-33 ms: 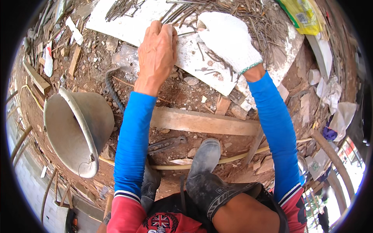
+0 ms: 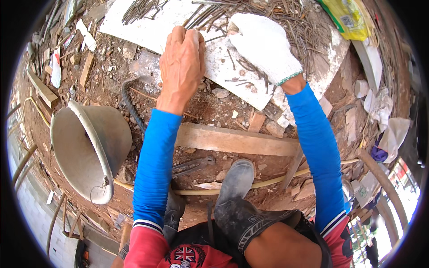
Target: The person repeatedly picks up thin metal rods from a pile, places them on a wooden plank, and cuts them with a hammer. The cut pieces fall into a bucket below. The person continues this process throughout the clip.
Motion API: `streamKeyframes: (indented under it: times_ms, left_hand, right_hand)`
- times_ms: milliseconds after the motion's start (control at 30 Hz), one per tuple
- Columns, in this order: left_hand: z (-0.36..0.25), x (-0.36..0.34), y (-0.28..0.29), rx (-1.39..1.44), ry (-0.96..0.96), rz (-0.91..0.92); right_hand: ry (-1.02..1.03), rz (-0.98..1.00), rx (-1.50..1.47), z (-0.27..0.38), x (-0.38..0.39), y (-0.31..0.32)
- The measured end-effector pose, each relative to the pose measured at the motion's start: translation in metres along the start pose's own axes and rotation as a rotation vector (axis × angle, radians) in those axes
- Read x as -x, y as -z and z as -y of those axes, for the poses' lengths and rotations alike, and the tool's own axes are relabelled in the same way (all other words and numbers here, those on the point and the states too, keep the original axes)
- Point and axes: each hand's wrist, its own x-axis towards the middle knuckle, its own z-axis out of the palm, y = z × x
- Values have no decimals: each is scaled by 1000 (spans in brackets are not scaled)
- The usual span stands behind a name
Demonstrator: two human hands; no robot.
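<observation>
My bare left hand (image 2: 182, 67) is over the white board (image 2: 239, 87), its fingers curled closed. A thin dark nail (image 2: 215, 39) juts from its fingertips toward my right hand. My right hand (image 2: 263, 47), in a white knitted glove, is closed at the board's middle; what it holds, if anything, is hidden under the glove. Dark, rusty nails lie around both hands: a bundle (image 2: 138, 11) at the far left of the board and a large heap (image 2: 299, 33) beyond the right glove. A few loose nails (image 2: 241, 82) lie nearer to me.
A grey bucket (image 2: 118, 134) lies tipped at left. A wooden beam (image 2: 237, 139) crosses in front of my boots, with pincers (image 2: 192, 165) and a yellow hose (image 2: 201, 192) nearer. A curved dark bar (image 2: 129, 100) leans by my left forearm. A yellow-green sack (image 2: 346, 20) sits far right.
My left hand and forearm have shifted slightly right and toward me. My right hand has barely moved.
</observation>
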Motion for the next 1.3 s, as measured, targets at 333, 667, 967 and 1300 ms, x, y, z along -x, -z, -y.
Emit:
streamKeyframes:
  times_ms: [333,667,967,1300]
  left_hand:
    - [-46,13,3,1014,858,-47]
    - [-55,39,13,1770,999,-20]
    - [-79,37,6,1204,697,239]
    - [-71,55,59,1200,674,-263]
  right_hand:
    - [13,-161,-107,-13,0,-18]
    - [-99,-151,-222,6,15,6]
    - [-126,6,-414,25,54,40]
    - [-52,214,-734,31,-3,50]
